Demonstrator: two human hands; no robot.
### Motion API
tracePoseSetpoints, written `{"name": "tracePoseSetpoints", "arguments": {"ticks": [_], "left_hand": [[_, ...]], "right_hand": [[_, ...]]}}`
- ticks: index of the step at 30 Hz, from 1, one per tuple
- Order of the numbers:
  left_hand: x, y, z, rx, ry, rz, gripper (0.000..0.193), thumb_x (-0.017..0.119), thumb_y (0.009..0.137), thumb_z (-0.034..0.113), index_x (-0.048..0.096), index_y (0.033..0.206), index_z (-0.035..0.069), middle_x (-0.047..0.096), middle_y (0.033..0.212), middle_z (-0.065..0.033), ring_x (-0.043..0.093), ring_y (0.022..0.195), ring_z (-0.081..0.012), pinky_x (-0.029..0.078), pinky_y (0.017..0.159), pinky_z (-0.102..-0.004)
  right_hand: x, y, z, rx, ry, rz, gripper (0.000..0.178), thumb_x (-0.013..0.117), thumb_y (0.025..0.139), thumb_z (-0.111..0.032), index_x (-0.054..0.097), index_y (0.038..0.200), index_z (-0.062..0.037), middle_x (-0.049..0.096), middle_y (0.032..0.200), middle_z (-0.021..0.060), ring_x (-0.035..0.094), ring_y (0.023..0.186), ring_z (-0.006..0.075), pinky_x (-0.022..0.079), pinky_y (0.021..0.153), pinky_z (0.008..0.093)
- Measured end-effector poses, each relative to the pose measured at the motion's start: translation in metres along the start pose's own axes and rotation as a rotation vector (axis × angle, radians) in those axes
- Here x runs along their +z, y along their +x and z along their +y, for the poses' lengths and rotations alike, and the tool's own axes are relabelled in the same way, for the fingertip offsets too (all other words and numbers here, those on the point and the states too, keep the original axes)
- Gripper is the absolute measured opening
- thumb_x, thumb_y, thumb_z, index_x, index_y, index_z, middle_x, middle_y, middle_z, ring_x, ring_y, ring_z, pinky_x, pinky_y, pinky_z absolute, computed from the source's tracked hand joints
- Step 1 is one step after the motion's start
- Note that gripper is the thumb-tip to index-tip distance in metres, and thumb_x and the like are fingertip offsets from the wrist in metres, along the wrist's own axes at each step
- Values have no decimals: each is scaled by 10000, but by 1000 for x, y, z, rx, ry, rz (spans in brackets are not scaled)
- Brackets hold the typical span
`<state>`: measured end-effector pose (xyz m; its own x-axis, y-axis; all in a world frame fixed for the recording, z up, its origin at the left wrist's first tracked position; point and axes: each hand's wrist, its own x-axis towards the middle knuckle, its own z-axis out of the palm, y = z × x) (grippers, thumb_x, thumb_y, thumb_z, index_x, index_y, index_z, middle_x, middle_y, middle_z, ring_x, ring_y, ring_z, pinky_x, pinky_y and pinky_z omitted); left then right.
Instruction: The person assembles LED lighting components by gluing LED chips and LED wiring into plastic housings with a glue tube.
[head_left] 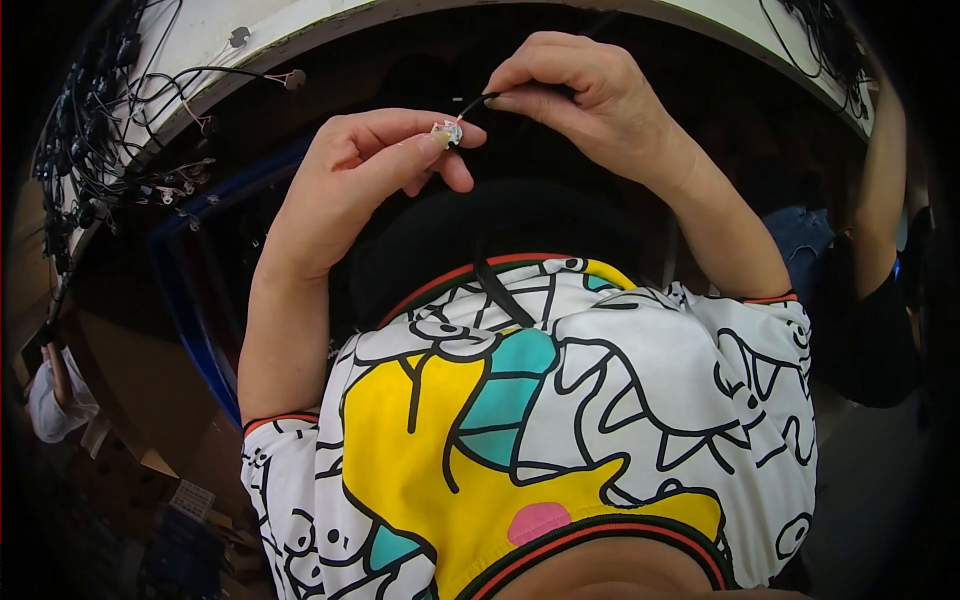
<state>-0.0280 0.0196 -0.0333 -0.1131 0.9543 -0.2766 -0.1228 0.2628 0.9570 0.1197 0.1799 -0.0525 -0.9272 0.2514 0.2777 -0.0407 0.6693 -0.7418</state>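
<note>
Between the thumb and fingers of my left hand [375, 160] is a small round circuit board [452, 132], whitish with silvery spots. Thin light wires run from it into a black cable [476, 106]. My right hand [590, 95] pinches that cable between thumb and forefinger, a short way up and to the right of the board. Both hands are raised in front of my chest, near the table edge, with the cable bridging them. Part of the board is covered by my left thumb. Where the cable goes beyond my right fingers is hidden.
A tangle of black cables [100, 120] hangs over the white table [330, 22] at the left, several with small boards on their ends. More cables [835, 45] lie at the far right. A blue-rimmed bin [185, 310] stands lower left. Another person's arm [880, 190] reaches up at right.
</note>
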Motion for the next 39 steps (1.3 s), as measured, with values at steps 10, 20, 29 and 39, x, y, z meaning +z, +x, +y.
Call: {"name": "tracePoseSetpoints", "arguments": {"ticks": [10, 20, 29, 39], "left_hand": [[-1, 0, -9, 112, 223, 153, 195, 533, 838, 142, 636, 916, -5, 620, 675, -37, 478, 585, -16, 342, 512, -152], [-7, 2, -6, 27, 150, 74, 223, 528, 834, 175, 641, 886, -11, 626, 679, -45, 535, 622, -45, 367, 537, -165], [-8, 2, -9, -18, 40, 28, 255, 497, 839, 196, 632, 921, -4, 617, 675, -39, 476, 590, -27, 336, 545, -151], [-7, 3, -7, 20, 115, 44, 204, 548, 828, 175, 636, 900, 5, 619, 703, -35, 512, 624, -37, 356, 558, -154]], "right_hand": [[-7, -9, -8, 244, 223, -261, 177, 538, 830, -171, 595, 831, -4, 580, 727, 91, 557, 663, 174, 448, 629, 264], [-10, -6, -13, 298, 240, -271, 168, 585, 810, -181, 598, 789, -15, 540, 631, 31, 504, 590, 106, 413, 566, 219], [-7, -6, -7, 286, 272, -268, 168, 583, 813, -183, 615, 792, -19, 557, 643, 33, 515, 600, 99, 412, 566, 210], [-6, -1, -13, 114, 180, -144, 114, 547, 837, -100, 582, 869, 3, 535, 703, 8, 512, 655, 67, 416, 568, 179]]}}
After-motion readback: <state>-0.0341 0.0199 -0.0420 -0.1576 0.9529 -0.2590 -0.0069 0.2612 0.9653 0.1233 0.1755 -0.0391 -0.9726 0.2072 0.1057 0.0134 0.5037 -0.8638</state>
